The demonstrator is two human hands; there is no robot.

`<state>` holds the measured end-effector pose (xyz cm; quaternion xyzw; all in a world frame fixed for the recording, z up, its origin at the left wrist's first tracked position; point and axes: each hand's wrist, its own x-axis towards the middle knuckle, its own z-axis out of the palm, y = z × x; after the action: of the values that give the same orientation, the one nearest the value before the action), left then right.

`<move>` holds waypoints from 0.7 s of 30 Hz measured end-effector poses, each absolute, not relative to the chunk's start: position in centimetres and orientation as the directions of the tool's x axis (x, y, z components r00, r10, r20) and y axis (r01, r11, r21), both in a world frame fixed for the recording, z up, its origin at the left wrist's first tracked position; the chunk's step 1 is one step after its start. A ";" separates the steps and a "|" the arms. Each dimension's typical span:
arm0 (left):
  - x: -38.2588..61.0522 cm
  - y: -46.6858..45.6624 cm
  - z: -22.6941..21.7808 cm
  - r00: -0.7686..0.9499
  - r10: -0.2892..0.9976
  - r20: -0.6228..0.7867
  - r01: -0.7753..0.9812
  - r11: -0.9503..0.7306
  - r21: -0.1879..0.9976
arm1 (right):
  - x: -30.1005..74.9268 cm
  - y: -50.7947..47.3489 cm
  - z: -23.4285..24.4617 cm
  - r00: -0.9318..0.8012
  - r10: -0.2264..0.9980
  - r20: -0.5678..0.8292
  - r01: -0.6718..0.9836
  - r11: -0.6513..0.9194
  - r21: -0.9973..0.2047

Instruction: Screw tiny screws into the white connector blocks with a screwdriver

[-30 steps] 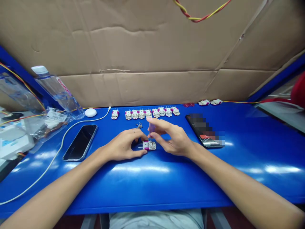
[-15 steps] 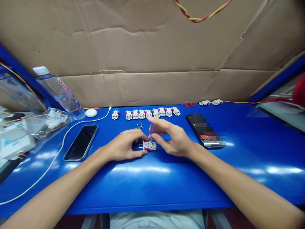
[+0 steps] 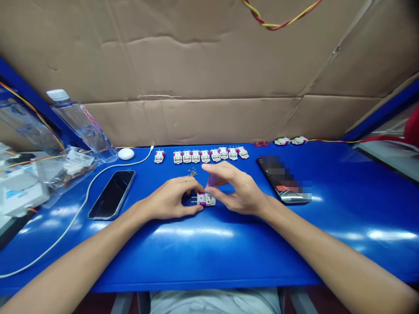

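1. Head view, the hands: the left hand (image 3: 170, 198) pinches a white-and-purple plug part (image 3: 206, 199) between thumb and fingers, its prongs pointing back toward the palm; the part lies low over the blue table (image 3: 196, 257), about midway between the arms; the right hand (image 3: 237, 187) grips a purple-handled tool (image 3: 212, 179) upright over the part, the fingers hiding much of it — whether its tip touches, I cannot tell.
2. Head view, the surroundings: just beyond the fingers lies a small heap of screws (image 3: 193, 172); behind it stands a row of similar plug parts (image 3: 195, 157), with a single one (image 3: 159, 157) set apart at its left end; a phone (image 3: 113, 195) lies to the left, inside the curve of a white cable (image 3: 85, 198); a dark flat object (image 3: 278, 179), partly pixelated, lies right of the right hand; cardboard (image 3: 209, 74) walls off the back.
3. Head view, the containers: a clear bottle (image 3: 85, 124) leans at the far left — its fill is hard to judge; beside it a transparent bag (image 3: 73, 168) holds brownish pieces, too crumpled to identify.
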<state>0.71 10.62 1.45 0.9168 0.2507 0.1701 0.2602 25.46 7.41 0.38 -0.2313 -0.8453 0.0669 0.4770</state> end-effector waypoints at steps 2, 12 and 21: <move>0.7 10.7 1.4 0.820 0.543 0.181 0.367 -0.741 0.562 | 25.5 7.3 0.3 -0.450 0.486 0.749 0.324 0.871 -0.370; 0.7 10.7 1.5 0.823 0.538 0.183 0.353 -0.737 0.576 | 25.6 7.2 -0.1 -0.439 0.554 0.708 0.344 0.831 -0.437; 0.7 10.7 1.4 0.830 0.523 0.193 0.347 -0.755 0.556 | 25.5 7.2 0.0 -0.443 0.512 0.736 0.319 0.857 -0.405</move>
<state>0.70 10.74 1.43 0.9212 0.2361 0.1707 0.2580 25.54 7.16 0.00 -0.2465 -0.8430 0.1036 0.4667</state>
